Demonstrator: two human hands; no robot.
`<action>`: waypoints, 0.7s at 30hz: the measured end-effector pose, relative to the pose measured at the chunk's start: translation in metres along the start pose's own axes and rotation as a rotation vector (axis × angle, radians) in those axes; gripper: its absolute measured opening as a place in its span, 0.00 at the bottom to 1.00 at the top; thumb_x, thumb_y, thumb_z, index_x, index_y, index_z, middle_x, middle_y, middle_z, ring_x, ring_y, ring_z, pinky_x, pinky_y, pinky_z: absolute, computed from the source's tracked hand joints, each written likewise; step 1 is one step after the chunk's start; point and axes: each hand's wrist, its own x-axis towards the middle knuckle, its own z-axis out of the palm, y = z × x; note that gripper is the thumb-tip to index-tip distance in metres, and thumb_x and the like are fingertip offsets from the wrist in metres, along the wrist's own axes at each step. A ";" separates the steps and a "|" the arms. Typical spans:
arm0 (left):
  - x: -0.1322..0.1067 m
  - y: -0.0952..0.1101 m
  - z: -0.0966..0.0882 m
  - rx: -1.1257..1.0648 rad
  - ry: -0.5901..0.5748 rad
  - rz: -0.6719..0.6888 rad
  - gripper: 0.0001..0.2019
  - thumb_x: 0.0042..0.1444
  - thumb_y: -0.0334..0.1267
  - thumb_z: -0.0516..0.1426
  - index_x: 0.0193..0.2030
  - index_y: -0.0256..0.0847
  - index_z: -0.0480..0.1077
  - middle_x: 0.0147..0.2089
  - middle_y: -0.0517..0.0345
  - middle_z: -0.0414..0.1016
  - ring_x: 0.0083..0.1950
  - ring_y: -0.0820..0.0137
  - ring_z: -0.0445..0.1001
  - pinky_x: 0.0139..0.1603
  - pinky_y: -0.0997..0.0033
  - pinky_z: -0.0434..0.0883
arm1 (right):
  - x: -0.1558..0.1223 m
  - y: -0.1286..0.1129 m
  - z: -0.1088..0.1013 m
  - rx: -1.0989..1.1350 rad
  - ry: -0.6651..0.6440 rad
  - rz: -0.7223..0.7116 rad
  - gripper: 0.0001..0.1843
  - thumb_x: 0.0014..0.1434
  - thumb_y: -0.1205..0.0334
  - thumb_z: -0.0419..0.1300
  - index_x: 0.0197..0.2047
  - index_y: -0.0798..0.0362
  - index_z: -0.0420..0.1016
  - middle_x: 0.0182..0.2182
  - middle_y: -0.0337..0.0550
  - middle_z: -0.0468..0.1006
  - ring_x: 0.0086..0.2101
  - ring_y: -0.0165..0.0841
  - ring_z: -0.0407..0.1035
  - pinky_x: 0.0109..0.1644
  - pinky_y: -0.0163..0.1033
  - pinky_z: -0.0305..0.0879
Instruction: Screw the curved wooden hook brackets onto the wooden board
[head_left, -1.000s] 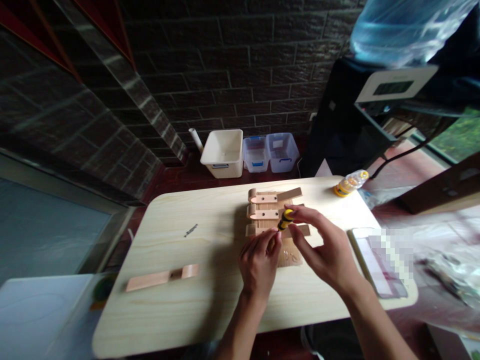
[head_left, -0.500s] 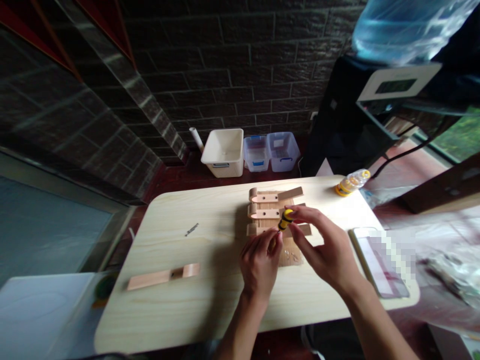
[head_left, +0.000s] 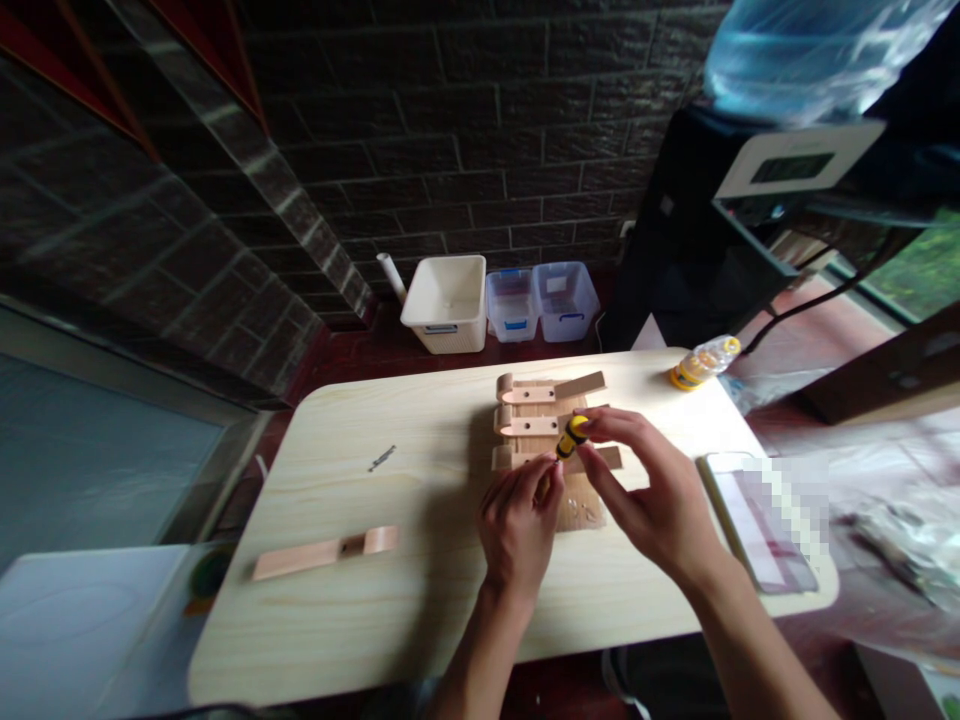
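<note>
A short yellow-and-black screwdriver [head_left: 571, 438] leans over a wooden board [head_left: 581, 505], its handle end pinched between the thumb and fingers of my right hand [head_left: 649, 490]. My left hand [head_left: 523, 515] is closed at the screwdriver's tip, over the nearest curved wooden hook [head_left: 504, 458]; what its fingertips pinch is hidden. Two more hooks, a middle one [head_left: 525, 426] and a far one [head_left: 527, 394], lie across the board with dark holes or screw heads showing. A few small shiny pieces [head_left: 581, 510] lie on the board's near end.
A loose wooden hook [head_left: 326, 552] and small dark screws in a row [head_left: 382, 459] lie on the left of the table [head_left: 337, 640]. A phone-like device [head_left: 761, 525] rests at right, a yellow-based clear bottle [head_left: 703, 363] at the far right corner. Bins [head_left: 450, 335] stand behind the table.
Both hands stay in nearly the same place, with the screwdriver still at the nearest hook. The whole view has shifted very slightly.
</note>
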 end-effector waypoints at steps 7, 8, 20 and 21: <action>0.000 -0.001 0.001 0.013 0.006 0.013 0.06 0.68 0.34 0.66 0.50 0.42 0.82 0.42 0.56 0.89 0.40 0.66 0.88 0.46 0.69 0.82 | -0.001 -0.001 0.000 0.021 -0.023 0.001 0.16 0.72 0.70 0.63 0.59 0.47 0.75 0.58 0.49 0.84 0.60 0.36 0.79 0.65 0.41 0.78; 0.000 -0.001 0.001 0.010 0.006 0.013 0.06 0.68 0.34 0.66 0.50 0.42 0.82 0.43 0.56 0.89 0.40 0.67 0.88 0.46 0.69 0.82 | -0.001 -0.001 0.000 0.017 -0.018 -0.001 0.15 0.72 0.70 0.63 0.59 0.47 0.75 0.57 0.49 0.84 0.59 0.36 0.79 0.64 0.41 0.78; 0.000 -0.001 0.002 0.001 0.005 0.011 0.05 0.68 0.34 0.66 0.49 0.42 0.82 0.43 0.57 0.89 0.40 0.67 0.87 0.46 0.69 0.81 | -0.002 0.002 -0.002 -0.002 0.005 -0.010 0.16 0.72 0.70 0.64 0.59 0.47 0.75 0.56 0.48 0.84 0.59 0.36 0.79 0.63 0.41 0.79; 0.001 -0.001 0.002 0.001 0.006 0.013 0.05 0.68 0.34 0.66 0.49 0.42 0.82 0.43 0.57 0.89 0.40 0.67 0.87 0.47 0.68 0.81 | -0.002 0.002 -0.002 -0.003 0.011 -0.012 0.16 0.71 0.69 0.64 0.59 0.47 0.75 0.55 0.49 0.84 0.59 0.36 0.79 0.63 0.42 0.79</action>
